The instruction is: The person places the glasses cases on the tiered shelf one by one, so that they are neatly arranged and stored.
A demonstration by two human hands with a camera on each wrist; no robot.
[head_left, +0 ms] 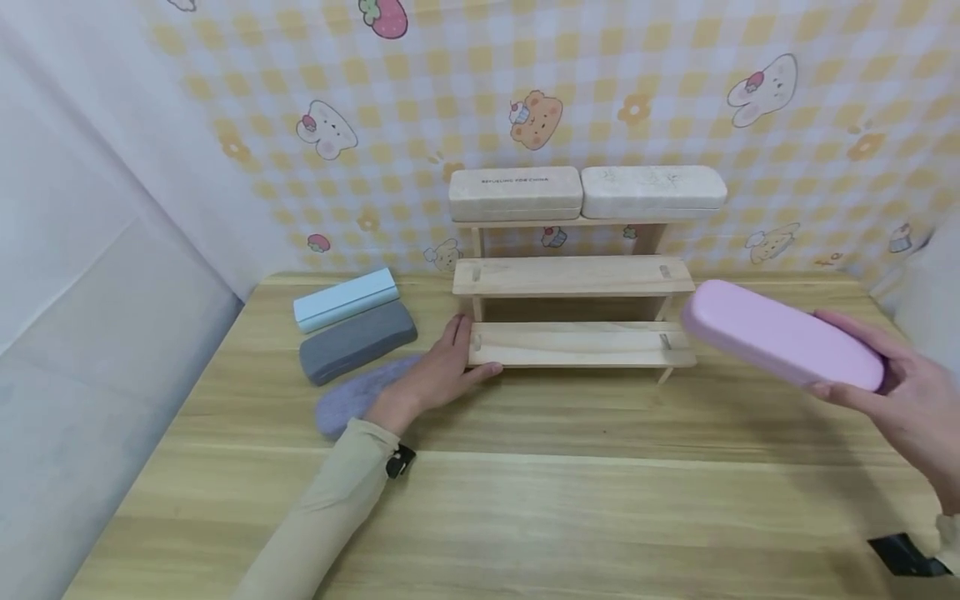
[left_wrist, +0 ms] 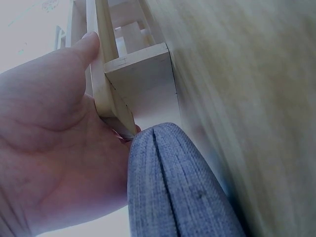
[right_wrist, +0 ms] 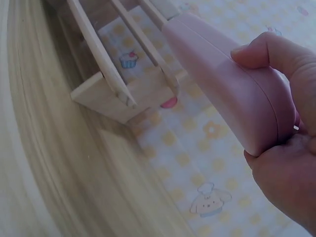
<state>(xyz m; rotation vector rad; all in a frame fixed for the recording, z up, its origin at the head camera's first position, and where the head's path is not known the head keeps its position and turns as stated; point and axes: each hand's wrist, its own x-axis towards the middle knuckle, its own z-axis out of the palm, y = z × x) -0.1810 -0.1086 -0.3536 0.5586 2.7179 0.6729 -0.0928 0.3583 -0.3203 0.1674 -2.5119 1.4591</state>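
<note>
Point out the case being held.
The pink case, in the right hand; the two off-white cases sit on the stand, the blue, gray and purple ones on the table.

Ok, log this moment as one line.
left hand: grips rack, lowest shelf | right hand: holds pink case aloft | top shelf: beige case, white case | tabletop: light-blue case, gray case, purple case

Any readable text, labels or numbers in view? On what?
"REFUELING FOR CHINA": on the beige case, top left of the wooden rack.
White case beside it: faint marks, too small to read.
Pink case: no lettering visible.
Nothing else readable.
</note>
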